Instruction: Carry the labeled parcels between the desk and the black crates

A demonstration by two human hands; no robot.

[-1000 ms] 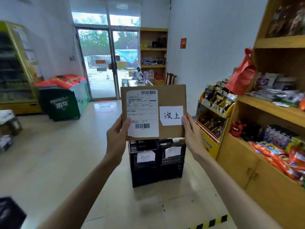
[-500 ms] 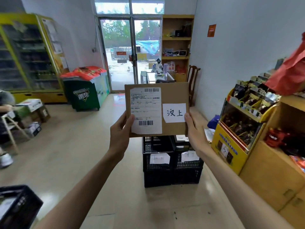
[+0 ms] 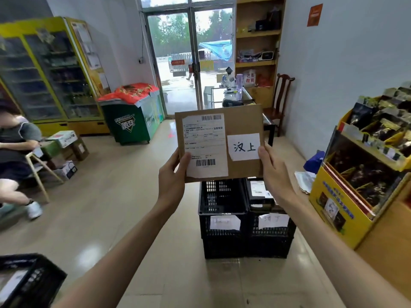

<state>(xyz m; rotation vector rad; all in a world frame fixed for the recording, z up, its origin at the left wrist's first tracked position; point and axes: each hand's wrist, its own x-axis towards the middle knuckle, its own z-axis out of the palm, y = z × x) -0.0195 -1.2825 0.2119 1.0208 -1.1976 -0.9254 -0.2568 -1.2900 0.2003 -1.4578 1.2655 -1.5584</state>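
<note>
Nearest the camera, the person's two forearms reach out toward the pair of black crates (image 3: pixel 245 218) standing on the floor, and everything here is placed relative to that pair. The left hand (image 3: pixel 172 177) grips the lower left edge of the parcel (image 3: pixel 220 142), thumb pressed over the corner of the shipping label (image 3: pixel 204 145). The right hand (image 3: pixel 274 172) holds the lower right edge, thumb beside the white handwritten tag (image 3: pixel 244 147). Both hands are closed on the cardboard only along its bottom rim, so the flat parcel stands upright above the crates, its lower edge hanging over their open tops.

The shallow two-point hold is the likely weak spot: if either thumb slackens, the tall panel could tip forward or twist out and drop outside the crates. The greater risk seems to be sorting. Each crate carries a paper tag on its front wall, the left crate tag (image 3: pixel 224 222) blurred and the right crate tag (image 3: pixel 273 220) barely legible, so matching the parcel's characters could go astray. The right-hand crate already holds a dark parcel (image 3: pixel 259 192); a careless drop there may land on it and slide off.

To the right of the crates a yellow snack display (image 3: pixel 355 196) stands near, and a swinging elbow could clip it. Beyond the crates sits the desk (image 3: pixel 242 100), with a wooden chair (image 3: pixel 281 96) beside it.
</note>
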